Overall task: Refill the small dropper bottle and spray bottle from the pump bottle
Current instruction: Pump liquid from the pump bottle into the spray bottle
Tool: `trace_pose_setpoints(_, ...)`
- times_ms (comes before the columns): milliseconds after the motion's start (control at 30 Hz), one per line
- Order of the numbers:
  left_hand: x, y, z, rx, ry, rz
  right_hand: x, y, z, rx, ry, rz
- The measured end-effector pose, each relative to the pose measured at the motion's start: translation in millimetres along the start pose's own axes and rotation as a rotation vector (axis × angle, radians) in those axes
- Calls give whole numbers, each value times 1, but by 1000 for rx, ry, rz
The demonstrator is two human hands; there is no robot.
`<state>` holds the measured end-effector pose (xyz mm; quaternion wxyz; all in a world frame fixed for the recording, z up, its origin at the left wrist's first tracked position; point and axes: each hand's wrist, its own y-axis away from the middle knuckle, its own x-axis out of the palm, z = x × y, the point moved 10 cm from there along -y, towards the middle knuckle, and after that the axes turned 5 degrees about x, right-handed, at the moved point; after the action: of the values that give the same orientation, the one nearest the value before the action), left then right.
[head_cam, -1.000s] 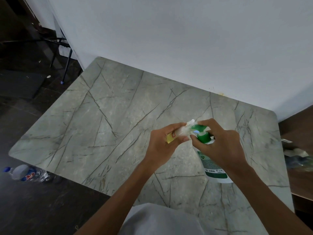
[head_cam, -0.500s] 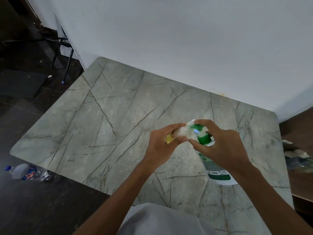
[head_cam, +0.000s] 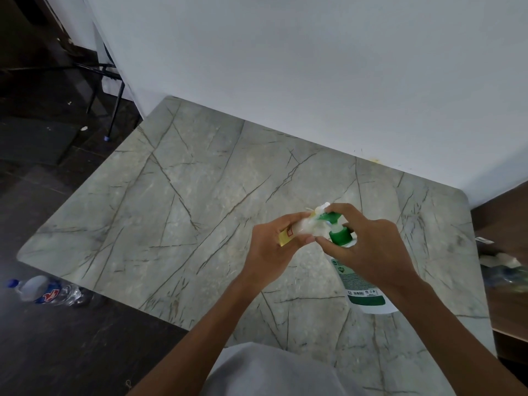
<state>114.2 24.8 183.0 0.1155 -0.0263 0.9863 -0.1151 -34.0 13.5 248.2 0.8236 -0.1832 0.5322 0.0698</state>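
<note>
On the table (head_cam: pixel 171 224), our left hand (head_cam: pixel 271 250) grips the small bottle (head_cam: pixel 297 231) at the spout of the pump bottle (head_cam: pixel 363 287), with our right hand (head_cam: pixel 371 252) curled over its pump — we should press slowly, keeping the mouth aligned.

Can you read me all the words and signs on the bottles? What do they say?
No text reads clearly enough to quote.
pump bottle: green and white label, print too small to read.
small bottle in the left hand: yellow label with a red mark, too blurred to read.
water bottle on the floor: red and blue logo, letters unreadable.
</note>
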Motion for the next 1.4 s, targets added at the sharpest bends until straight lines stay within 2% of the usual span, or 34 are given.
trace_pose_setpoints(800, -6, -1, -3, 35, -9, -3, -1, -1, 8, -56, 38, 1)
trace_pose_setpoints(1400, 0, -2, 5, -7, 1, 6, -2, -5, 2, -44, 0, -37)
